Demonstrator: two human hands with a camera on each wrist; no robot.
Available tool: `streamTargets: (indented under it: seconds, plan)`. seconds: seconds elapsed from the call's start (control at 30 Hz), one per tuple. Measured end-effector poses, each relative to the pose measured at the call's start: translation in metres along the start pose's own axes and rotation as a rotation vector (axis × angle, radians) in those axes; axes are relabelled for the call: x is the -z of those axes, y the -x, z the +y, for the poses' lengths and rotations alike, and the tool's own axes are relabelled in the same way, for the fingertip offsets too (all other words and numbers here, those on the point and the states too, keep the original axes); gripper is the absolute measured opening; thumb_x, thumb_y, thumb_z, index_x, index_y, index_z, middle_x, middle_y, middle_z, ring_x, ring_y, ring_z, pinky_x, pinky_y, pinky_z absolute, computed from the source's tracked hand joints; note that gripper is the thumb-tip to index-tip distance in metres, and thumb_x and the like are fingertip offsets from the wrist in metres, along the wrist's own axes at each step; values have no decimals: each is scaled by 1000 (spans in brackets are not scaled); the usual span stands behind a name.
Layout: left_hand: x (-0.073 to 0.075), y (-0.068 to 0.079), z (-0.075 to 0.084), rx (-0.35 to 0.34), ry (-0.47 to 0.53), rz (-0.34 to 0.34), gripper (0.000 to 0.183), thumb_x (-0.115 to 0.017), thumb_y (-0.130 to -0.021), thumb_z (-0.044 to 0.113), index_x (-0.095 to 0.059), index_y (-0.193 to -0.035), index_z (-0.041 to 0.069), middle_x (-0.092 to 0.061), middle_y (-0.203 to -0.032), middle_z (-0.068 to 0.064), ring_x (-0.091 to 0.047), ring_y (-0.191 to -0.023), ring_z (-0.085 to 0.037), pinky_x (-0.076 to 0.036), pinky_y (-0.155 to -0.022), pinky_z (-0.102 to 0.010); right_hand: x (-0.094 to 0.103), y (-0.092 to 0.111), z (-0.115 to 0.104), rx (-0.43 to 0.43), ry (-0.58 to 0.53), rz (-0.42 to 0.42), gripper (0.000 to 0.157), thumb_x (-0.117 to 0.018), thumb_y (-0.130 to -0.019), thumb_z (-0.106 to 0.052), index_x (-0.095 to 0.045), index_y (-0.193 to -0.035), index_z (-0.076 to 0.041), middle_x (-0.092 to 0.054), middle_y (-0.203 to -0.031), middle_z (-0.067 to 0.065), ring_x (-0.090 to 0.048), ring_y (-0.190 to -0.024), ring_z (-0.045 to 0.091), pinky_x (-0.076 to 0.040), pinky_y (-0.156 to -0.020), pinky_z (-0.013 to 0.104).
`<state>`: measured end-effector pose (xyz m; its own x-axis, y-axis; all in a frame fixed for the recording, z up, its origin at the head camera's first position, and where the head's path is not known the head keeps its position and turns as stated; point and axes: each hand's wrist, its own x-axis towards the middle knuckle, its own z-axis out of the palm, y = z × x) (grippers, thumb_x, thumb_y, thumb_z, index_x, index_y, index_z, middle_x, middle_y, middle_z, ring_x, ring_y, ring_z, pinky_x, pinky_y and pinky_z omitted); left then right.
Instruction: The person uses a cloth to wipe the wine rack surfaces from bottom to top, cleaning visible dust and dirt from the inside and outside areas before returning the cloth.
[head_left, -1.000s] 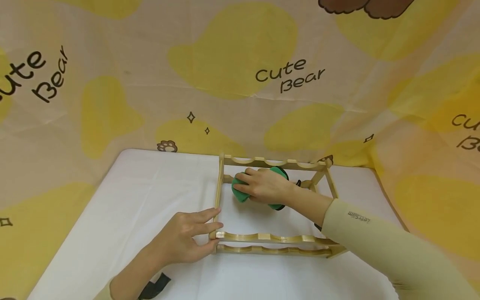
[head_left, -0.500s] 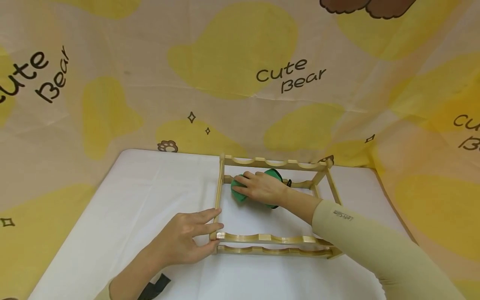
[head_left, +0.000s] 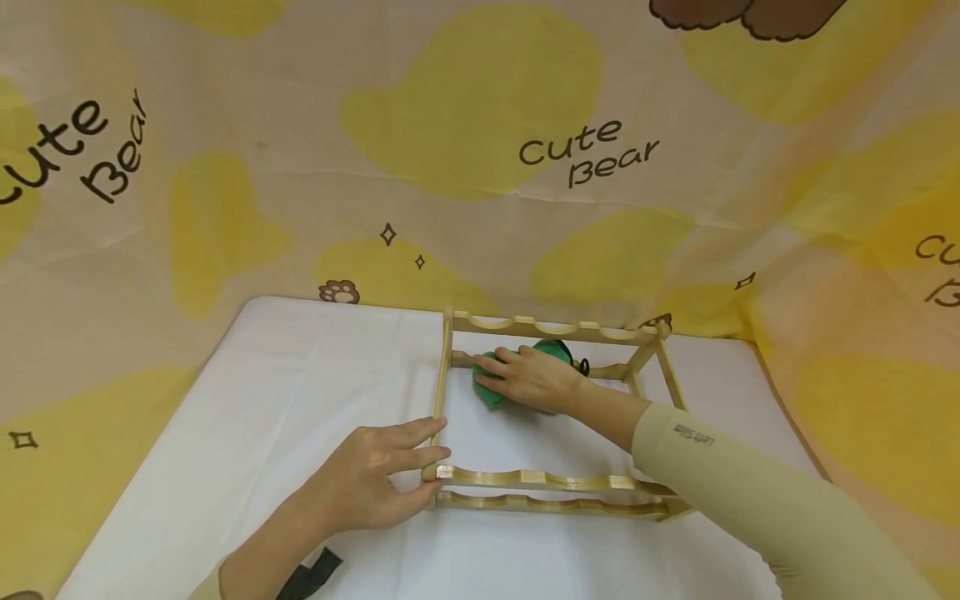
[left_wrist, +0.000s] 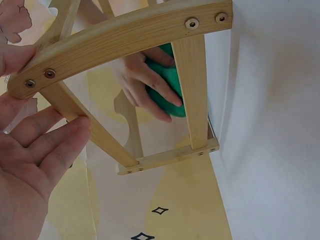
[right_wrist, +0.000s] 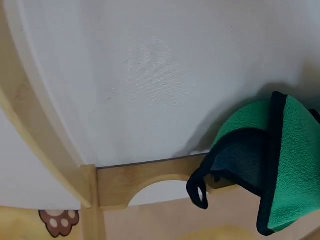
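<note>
A slatted wooden rack (head_left: 566, 333) with scalloped rails stands on the white table. Its near left corner is gripped by my left hand (head_left: 386, 471), the fingers and thumb spread around the end frame. Inside the rack, my right hand (head_left: 532, 379) holds a bunched green cloth (head_left: 491, 392) just over the tabletop, near the far lower rail. In the right wrist view the cloth (right_wrist: 300, 165) shows fuzzy green fabric, black edging, a dark inner side and a small black loop. The left wrist view shows the right hand's fingers (left_wrist: 157, 82) curled over the cloth.
The white table (head_left: 322, 367) reaches back to a yellow patterned curtain (head_left: 465, 108). A black item (head_left: 318, 571) lies partly hidden beside the left forearm. Rack posts and scalloped rails surround the right hand, and its sleeve (head_left: 720, 467) crosses over the rack's near right corner.
My right hand and the cloth shifted slightly left and toward me inside the rack, then barely moved. My left hand keeps its grip on the corner.
</note>
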<state>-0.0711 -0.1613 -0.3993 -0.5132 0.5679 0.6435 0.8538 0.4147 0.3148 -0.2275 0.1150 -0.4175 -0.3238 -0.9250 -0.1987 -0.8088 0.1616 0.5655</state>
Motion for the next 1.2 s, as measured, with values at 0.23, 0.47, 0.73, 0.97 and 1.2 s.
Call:
streamTargets:
  seconds: [0.23, 0.47, 0.73, 0.97, 1.2]
  plan:
    - [0, 0, 0, -9, -13, 4, 33, -89, -71, 13, -83, -104, 8, -75, -121, -18, -77, -101, -25, -64, -79, -32, 2, 15, 3, 4, 19, -35, 66, -76, -97, -16, -50, -157, -24, -40, -164, 5, -54, -125, 22, -60, -85, 30]
    - [0, 0, 0, -23, -12, 5, 37, -90, -69, 11, -83, -105, 8, -74, -121, -19, -77, -101, -28, -64, -80, -32, 5, 28, 6, 14, 32, -76, 70, -80, -94, -15, -50, -157, -23, -39, -165, 7, -56, -120, 22, -59, -82, 29]
    - [0, 1, 0, -7, -5, -8, 36, -90, -71, 13, -83, -105, 7, -74, -123, -18, -77, -103, -26, -64, -81, -31, 11, 41, 10, 32, 46, -66, 65, -80, -94, -13, -55, -154, -22, -39, -164, 8, -58, -111, 21, -59, -74, 25]
    - [1, 0, 2, -20, -6, 9, 33, -88, -74, 14, -83, -105, 8, -74, -123, -18, -77, -102, -26, -65, -79, -32, 18, 48, 14, 36, 80, -89, 67, -82, -92, -15, -56, -153, -24, -41, -164, 7, -57, -110, 21, -56, -70, 24]
    - [2, -1, 4, -30, -9, 15, 33, -88, -73, 13, -82, -105, 7, -74, -122, -18, -77, -102, -26, -65, -79, -33, 22, 52, 16, 33, 86, -85, 63, -80, -93, -13, -59, -150, -24, -44, -162, 6, -57, -105, 20, -50, -60, 20]
